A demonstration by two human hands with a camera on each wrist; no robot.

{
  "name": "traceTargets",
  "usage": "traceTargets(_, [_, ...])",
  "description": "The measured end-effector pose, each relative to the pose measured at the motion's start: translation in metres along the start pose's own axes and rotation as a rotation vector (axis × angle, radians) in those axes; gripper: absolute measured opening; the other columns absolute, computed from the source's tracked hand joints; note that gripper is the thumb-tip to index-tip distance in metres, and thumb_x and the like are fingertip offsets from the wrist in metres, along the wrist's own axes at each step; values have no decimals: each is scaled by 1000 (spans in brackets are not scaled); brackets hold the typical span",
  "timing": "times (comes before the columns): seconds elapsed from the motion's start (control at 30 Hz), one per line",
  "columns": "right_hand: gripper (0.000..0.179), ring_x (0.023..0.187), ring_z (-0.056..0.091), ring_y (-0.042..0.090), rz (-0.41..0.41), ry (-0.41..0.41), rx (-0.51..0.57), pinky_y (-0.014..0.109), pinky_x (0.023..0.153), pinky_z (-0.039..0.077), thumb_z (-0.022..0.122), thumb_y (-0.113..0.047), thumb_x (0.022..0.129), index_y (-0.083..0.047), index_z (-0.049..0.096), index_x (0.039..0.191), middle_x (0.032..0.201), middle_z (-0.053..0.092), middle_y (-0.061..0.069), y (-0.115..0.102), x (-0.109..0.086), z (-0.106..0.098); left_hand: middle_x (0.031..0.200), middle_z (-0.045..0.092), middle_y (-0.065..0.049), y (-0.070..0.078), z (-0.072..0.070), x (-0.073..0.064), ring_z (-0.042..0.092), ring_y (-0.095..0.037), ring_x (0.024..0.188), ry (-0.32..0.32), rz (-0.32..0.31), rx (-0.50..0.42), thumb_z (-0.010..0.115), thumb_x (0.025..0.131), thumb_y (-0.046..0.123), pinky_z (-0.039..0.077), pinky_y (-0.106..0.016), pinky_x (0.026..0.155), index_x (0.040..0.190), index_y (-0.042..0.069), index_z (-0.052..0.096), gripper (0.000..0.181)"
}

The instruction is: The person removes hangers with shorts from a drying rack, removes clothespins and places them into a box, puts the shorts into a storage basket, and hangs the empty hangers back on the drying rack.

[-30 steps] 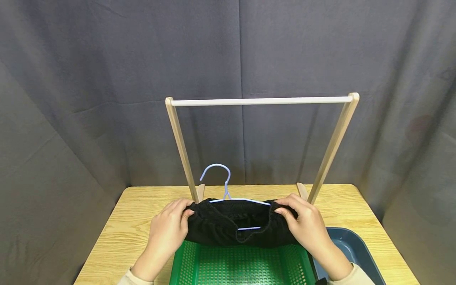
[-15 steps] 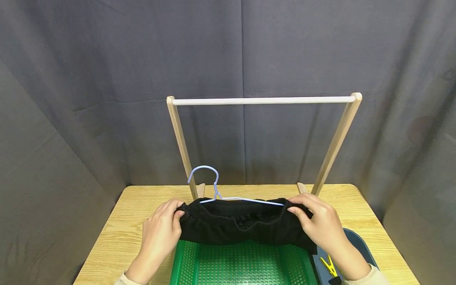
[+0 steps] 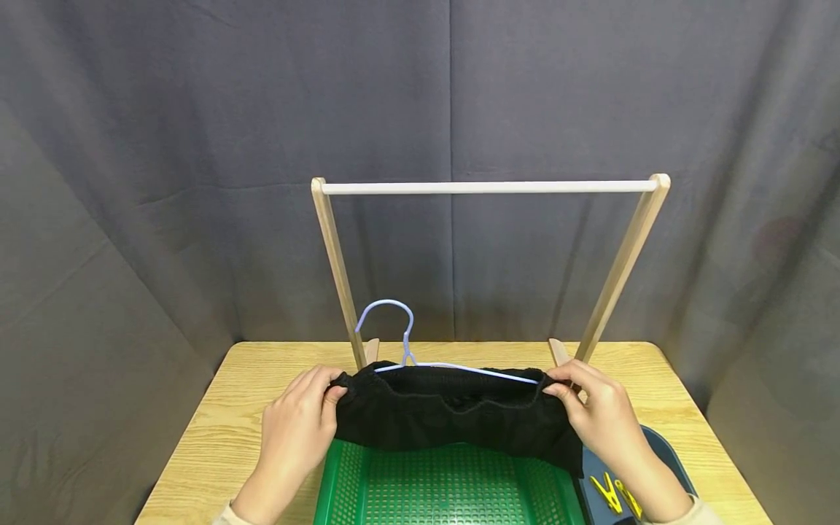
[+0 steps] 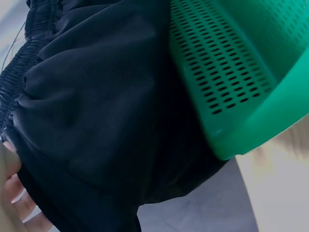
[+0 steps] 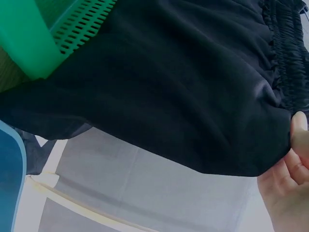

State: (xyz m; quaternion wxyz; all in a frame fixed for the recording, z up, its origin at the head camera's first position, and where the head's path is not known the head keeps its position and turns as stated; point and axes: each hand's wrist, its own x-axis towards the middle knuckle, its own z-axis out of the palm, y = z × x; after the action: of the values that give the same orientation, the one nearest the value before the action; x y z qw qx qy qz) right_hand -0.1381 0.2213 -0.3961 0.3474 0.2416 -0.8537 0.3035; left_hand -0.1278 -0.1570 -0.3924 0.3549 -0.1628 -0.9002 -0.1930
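Observation:
Black elastic-waist shorts (image 3: 453, 426) are stretched between my two hands, waistband upward, above the back of the green basket. My left hand (image 3: 298, 426) pinches the left end of the waistband between thumb and fingers. At the opposite end, my right hand (image 3: 600, 412) grips the waistband the same way. A pale lilac hanger (image 3: 409, 343) sits inside the waist opening, its hook standing up left of centre and its lower part hidden in the cloth. Gathered elastic (image 5: 288, 53) shows in the right wrist view, while loose fabric (image 4: 91, 96) drapes beside the basket in the left wrist view.
The green perforated basket (image 3: 328, 485) stands on the wooden table (image 3: 197, 452). Behind it rises a wooden rack with a white rail (image 3: 485, 187). A dark blue tray (image 3: 666, 452) at the right holds yellow clothespins (image 3: 607, 492). Grey curtains surround the table.
My hands have moved apart, the right one mostly to the right, pulling the waistband wider. The hanger's lower bar is now covered by cloth. Yellow clothespins have come into view in the tray.

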Motion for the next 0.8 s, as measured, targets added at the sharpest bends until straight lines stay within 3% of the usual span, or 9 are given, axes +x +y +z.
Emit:
traceTargets(0.33, [29,63,56,5,2,18,-21,17,56,41,84,7,62,-10,73,83,80,70,-5,-4,2,-2,93,71,0,10,-4,16,69,-22,85,25,66,26,75,85,12,51,-40,50,97,12,68,14])
traceTargets(0.57, [22,64,57,5,-11,28,11,19,55,43,82,-1,67,-10,73,84,79,69,-5,-5,1,-2,95,71,-3,15,-4,21,69,-24,85,-9,124,51,72,85,4,52,-40,50,99,9,68,15])
traceTargets(0.8, [34,68,57,6,8,13,24,16,58,43,84,8,65,-12,71,89,80,66,-7,-4,-1,-6,91,73,-1,15,-6,20,70,-28,77,-39,-14,-7,74,84,6,47,-42,47,93,13,66,13])
